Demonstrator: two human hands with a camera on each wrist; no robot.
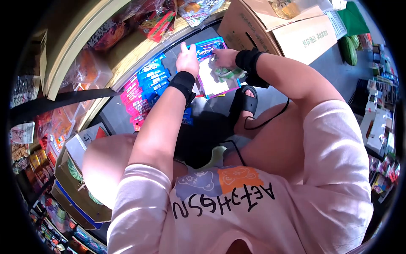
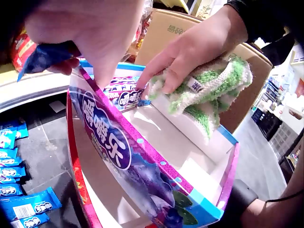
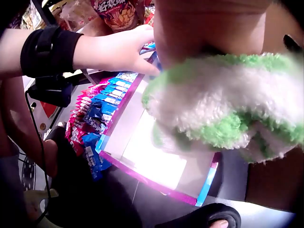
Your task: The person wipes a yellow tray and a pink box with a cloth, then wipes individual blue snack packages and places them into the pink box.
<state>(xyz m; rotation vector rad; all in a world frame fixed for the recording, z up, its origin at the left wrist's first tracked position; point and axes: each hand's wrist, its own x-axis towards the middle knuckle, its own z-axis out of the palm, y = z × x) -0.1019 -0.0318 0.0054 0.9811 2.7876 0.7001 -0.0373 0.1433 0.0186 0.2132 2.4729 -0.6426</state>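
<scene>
A display box [image 2: 164, 171] with purple and blue edges stands open on the floor, its inside white. Several wrapped candy packets [image 2: 124, 97] stand at its far end. My left hand [image 1: 187, 61] is over the box's left edge, with a blue wrapped packet [image 2: 45, 59] between its fingers in the left wrist view. My right hand [image 2: 199, 47] holds a green and white fuzzy cloth [image 3: 223, 104] against its palm, fingertips right at the packets inside. A red box side [image 2: 78, 171] shows beside the purple-edged wall.
Rows of blue packets [image 1: 154, 76] and pink packets [image 1: 133, 99] lie on the dark floor to the left. A cardboard carton [image 1: 292, 34] stands beyond on the right. Snack shelves [image 1: 118, 55] border the left, and a sandalled foot [image 1: 249, 99] is beside the box.
</scene>
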